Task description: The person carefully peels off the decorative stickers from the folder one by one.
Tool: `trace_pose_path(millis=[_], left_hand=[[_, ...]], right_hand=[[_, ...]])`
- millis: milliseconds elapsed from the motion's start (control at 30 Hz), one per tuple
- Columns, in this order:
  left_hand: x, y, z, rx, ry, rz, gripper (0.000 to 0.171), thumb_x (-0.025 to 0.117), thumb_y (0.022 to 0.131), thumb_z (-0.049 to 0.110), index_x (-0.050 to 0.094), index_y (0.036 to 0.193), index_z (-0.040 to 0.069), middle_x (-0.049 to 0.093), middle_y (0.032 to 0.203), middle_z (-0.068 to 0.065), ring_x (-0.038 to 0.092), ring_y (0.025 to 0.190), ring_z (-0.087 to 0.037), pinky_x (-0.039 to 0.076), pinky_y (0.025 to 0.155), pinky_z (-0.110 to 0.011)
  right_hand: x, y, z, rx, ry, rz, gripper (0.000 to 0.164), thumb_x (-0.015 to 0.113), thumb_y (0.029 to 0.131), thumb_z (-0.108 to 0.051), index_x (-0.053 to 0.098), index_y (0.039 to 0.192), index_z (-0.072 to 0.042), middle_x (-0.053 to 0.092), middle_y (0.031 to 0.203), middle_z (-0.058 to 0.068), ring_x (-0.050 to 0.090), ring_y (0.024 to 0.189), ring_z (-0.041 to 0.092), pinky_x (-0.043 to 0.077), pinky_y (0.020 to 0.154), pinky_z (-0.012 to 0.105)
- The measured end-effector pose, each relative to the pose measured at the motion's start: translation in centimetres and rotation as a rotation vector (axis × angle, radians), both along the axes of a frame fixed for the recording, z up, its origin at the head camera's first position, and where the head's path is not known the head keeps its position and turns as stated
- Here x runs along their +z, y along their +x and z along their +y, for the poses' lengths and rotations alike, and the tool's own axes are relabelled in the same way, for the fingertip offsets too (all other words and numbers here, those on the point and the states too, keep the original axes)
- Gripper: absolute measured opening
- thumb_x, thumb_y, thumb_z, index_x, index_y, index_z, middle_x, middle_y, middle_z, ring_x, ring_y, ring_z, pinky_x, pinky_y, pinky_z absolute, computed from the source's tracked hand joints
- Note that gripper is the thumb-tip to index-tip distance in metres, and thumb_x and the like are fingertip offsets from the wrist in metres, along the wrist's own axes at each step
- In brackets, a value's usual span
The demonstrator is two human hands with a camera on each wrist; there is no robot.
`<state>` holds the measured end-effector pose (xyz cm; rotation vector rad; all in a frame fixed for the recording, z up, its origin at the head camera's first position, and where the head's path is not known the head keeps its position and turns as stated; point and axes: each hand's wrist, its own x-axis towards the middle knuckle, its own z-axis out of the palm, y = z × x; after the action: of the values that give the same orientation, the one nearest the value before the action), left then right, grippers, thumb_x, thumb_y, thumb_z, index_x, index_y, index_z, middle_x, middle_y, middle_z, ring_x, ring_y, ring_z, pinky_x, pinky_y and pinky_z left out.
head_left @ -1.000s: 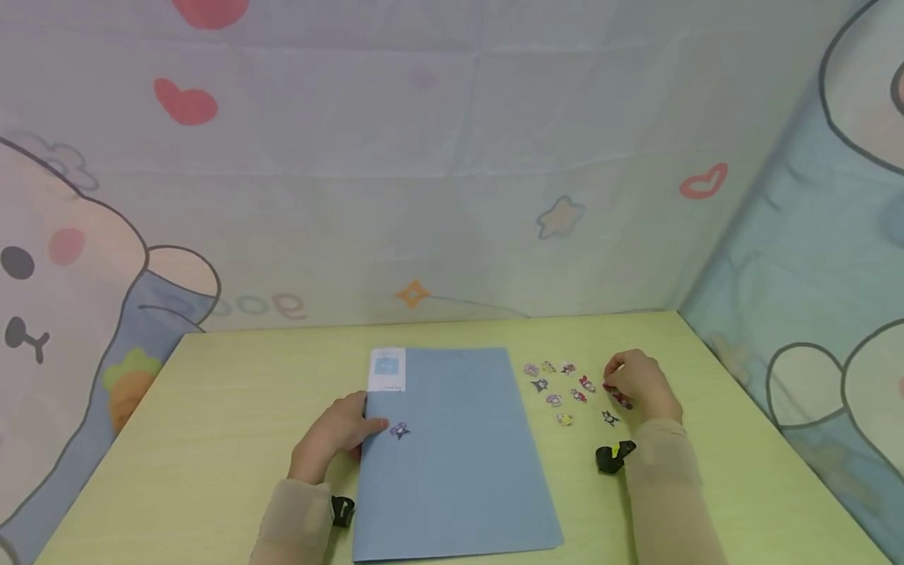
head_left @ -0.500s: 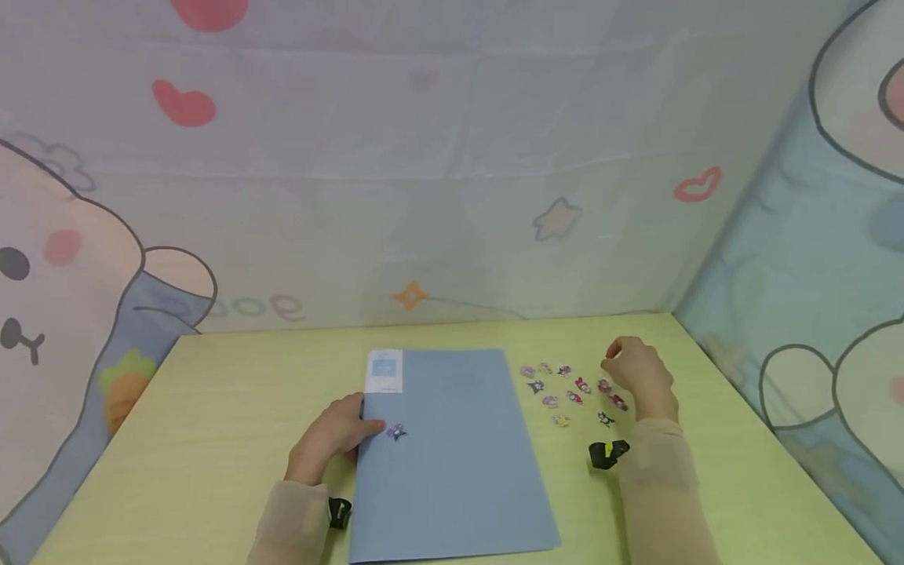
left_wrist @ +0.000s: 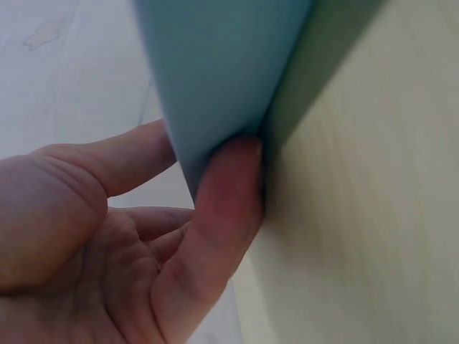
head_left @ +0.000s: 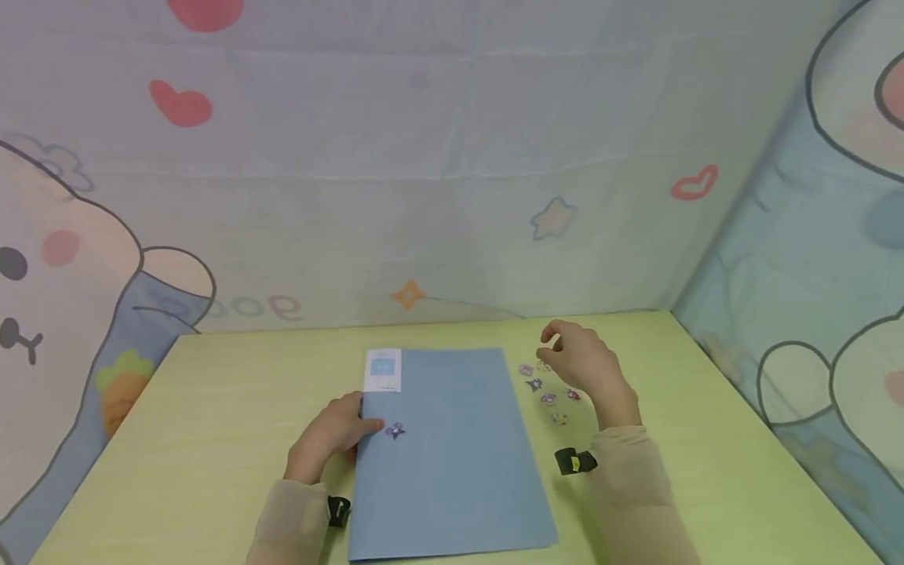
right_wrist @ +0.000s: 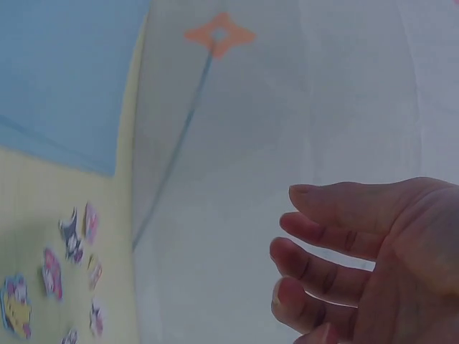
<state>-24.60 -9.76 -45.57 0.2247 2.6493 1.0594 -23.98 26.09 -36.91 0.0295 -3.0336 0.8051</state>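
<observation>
A blue folder (head_left: 452, 471) lies on the pale yellow table, with a white label (head_left: 382, 370) at its top left corner. My left hand (head_left: 330, 435) grips its left edge, thumb on the cover. In the left wrist view a finger (left_wrist: 222, 204) reaches under the folder (left_wrist: 215, 79). Near that thumb, a purple character sticker (head_left: 395, 431) sits on the cover. My right hand (head_left: 582, 359) hovers over the loose stickers (head_left: 548, 399) right of the folder, hiding some of them. The right wrist view shows its fingers loosely bent, nothing between them and the thumb.
A printed cloth (head_left: 452, 157) hangs behind the table, and another (head_left: 833, 259) along its right side. Black straps (head_left: 575, 461) with small buckles are worn at both wrists. Several small stickers (right_wrist: 51, 272) lie spread out near the folder's right edge.
My right hand has lifted from the rightmost stickers and moved left, its fingers now over the upper part of the group. The left hand keeps its grip on the folder, which stays put.
</observation>
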Motion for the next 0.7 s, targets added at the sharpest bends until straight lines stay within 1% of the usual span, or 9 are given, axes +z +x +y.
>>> trace_pose_path(millis=[67,200,267,433,533,600,700], left_hand=[[0.0,-0.1,0.0,-0.002,0.003,0.001,0.04,0.066,0.094,0.016,0.051,0.121,-0.008,0.064,0.088,-0.017,0.063,0.051,-0.024,0.052,0.063,-0.036],[-0.2,0.0,0.1,-0.012,0.017,0.002,0.038,0.066,0.094,0.015,0.051,0.12,-0.009,0.064,0.085,-0.016,0.062,0.051,-0.024,0.052,0.06,-0.036],[-0.3,0.1,0.1,-0.015,0.018,0.006,0.038,0.066,0.094,0.015,0.051,0.12,-0.009,0.064,0.084,-0.016,0.062,0.051,-0.024,0.052,0.06,-0.036],[-0.1,0.2,0.1,-0.024,0.0,0.019,0.04,0.066,0.094,0.016,0.051,0.121,-0.009,0.064,0.085,-0.016,0.062,0.051,-0.024,0.052,0.061,-0.036],[0.2,0.2,0.0,-0.026,-0.005,0.022,0.039,0.066,0.094,0.016,0.051,0.12,-0.009,0.064,0.086,-0.015,0.062,0.051,-0.024,0.052,0.062,-0.036],[0.2,0.2,-0.1,-0.028,0.003,0.021,0.038,0.066,0.094,0.016,0.051,0.119,-0.008,0.064,0.085,-0.015,0.062,0.051,-0.024,0.052,0.062,-0.036],[0.1,0.1,-0.2,-0.024,0.011,0.02,0.037,0.065,0.094,0.015,0.051,0.119,-0.008,0.064,0.084,-0.014,0.063,0.051,-0.024,0.052,0.061,-0.036]], right_hand=[[0.2,0.2,-1.0,0.021,0.004,0.004,0.027,0.059,0.096,-0.023,0.057,0.12,-0.009,0.064,0.107,0.012,0.059,0.074,0.023,0.045,0.06,0.039],[0.3,0.7,-2.9,0.055,-0.001,0.017,0.026,0.061,0.096,-0.021,0.058,0.119,-0.009,0.063,0.1,0.008,0.058,0.07,0.021,0.046,0.06,0.038],[0.3,0.9,-3.9,0.08,-0.001,0.033,0.025,0.062,0.095,-0.02,0.06,0.117,-0.009,0.062,0.096,0.006,0.057,0.071,0.02,0.045,0.061,0.037],[0.2,1.4,-6.2,0.138,-0.035,0.069,0.011,0.066,0.093,-0.019,0.061,0.098,-0.011,0.06,0.092,0.003,0.054,0.076,0.02,0.045,0.063,0.035],[0.2,1.5,-7.5,0.147,-0.073,0.074,0.011,0.067,0.092,-0.017,0.058,0.09,-0.012,0.058,0.089,0.001,0.053,0.076,0.02,0.044,0.064,0.035],[0.1,1.6,-8.4,0.153,-0.094,0.081,0.011,0.068,0.091,-0.016,0.058,0.09,-0.012,0.058,0.089,0.001,0.053,0.077,0.02,0.045,0.065,0.034],[-0.2,1.6,-9.9,0.17,-0.101,0.088,0.012,0.07,0.09,-0.015,0.061,0.095,-0.011,0.059,0.094,0.002,0.054,0.083,0.02,0.047,0.069,0.035]])
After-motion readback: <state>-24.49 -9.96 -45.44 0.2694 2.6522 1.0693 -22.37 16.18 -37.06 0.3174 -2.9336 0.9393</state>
